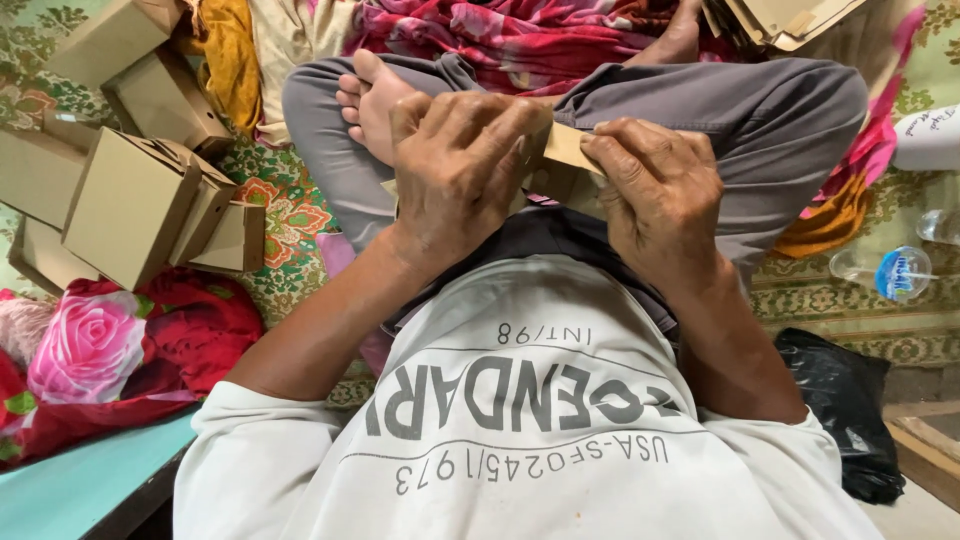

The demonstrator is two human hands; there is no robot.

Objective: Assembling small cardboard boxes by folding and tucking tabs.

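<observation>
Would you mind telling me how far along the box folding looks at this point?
Done: several folded brown boxes sit stacked on the patterned floor covering at the person's left. In hand: the left hand and right hand pinch one flat piece of cardboard over the lap, not yet box-shaped. Left: more flat cardboard sheets lie beyond the right knee.

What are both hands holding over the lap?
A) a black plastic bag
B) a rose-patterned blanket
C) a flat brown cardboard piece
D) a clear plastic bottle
C: the left hand and right hand both pinch a flat brown cardboard piece between them; the clear plastic bottle lies apart on the floor.
</observation>
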